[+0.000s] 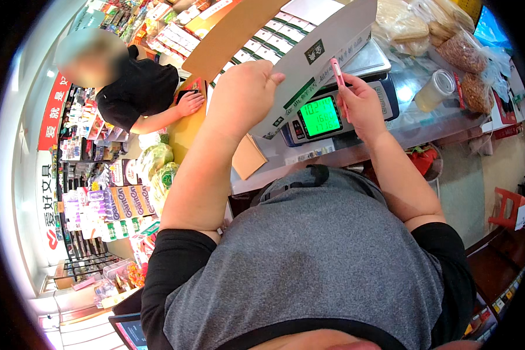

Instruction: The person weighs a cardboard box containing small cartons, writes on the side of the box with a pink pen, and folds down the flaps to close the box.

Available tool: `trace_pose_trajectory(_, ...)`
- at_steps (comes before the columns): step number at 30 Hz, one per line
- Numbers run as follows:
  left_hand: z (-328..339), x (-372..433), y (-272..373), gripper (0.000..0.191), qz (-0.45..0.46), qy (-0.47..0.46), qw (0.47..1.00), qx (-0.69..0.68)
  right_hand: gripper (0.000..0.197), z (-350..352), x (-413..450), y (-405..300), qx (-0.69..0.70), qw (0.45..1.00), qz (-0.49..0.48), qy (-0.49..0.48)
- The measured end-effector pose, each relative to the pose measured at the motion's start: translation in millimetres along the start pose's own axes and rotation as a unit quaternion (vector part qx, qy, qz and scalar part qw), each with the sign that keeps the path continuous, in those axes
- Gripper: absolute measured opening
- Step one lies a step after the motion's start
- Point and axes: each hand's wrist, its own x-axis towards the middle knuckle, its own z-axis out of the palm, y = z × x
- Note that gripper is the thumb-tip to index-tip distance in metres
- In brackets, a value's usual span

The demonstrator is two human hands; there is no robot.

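An opened cardboard carton [317,61] with printed white flaps stands on the counter before me, filled with rows of small white and green packs [267,41]. My left hand [245,94] is closed over the near edge of its raised flap. In my right hand [363,103] is a pink utility knife [337,72], held upright close to the flap's right part; whether its blade is out I cannot tell. Just behind that hand, partly covered by the flap, a weighing scale [295,131] shows a lit green display [319,116].
A lidded plastic cup [435,89] and bagged dry foods [461,52] stand at the right of the counter [420,127]. A small brown cardboard piece [248,157] lies near its front edge. Across at the left, a person in black [135,87] rests a hand on the counter.
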Motion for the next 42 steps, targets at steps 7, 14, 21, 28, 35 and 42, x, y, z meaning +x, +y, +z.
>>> trace_pose_trajectory(7,4.1,0.9,-5.3,0.024,-0.007,0.008,1.0,-0.013,0.027,10.9,-22.6,8.5,-0.008,0.999,0.011,-0.034)
trace_pose_trajectory(14,3.6,-2.9,0.8,0.025,0.012,0.016,1.0,-0.005,0.028,5.0,-10.1,12.2,-0.035,0.999,-0.008,-0.031)
trace_pose_trajectory(21,6.4,-8.3,5.2,0.027,0.034,0.033,0.999,0.023,0.028,8.5,-8.0,11.7,-0.003,0.999,-0.004,-0.035)
trace_pose_trajectory(28,7.8,-14.9,8.9,0.024,0.027,0.027,0.999,0.018,0.029,8.7,-19.3,20.8,0.002,0.998,0.013,-0.061)
trace_pose_trajectory(35,24.5,-49.5,42.3,0.008,0.088,0.01,0.985,0.15,0.025,-3.8,-5.1,24.3,-0.022,0.999,0.024,-0.032)
trace_pose_trajectory(42,32.8,-64.3,39.3,0.031,0.125,-0.005,0.98,0.155,0.014,-8.5,0.3,36.3,-0.037,0.999,0.024,-0.001)
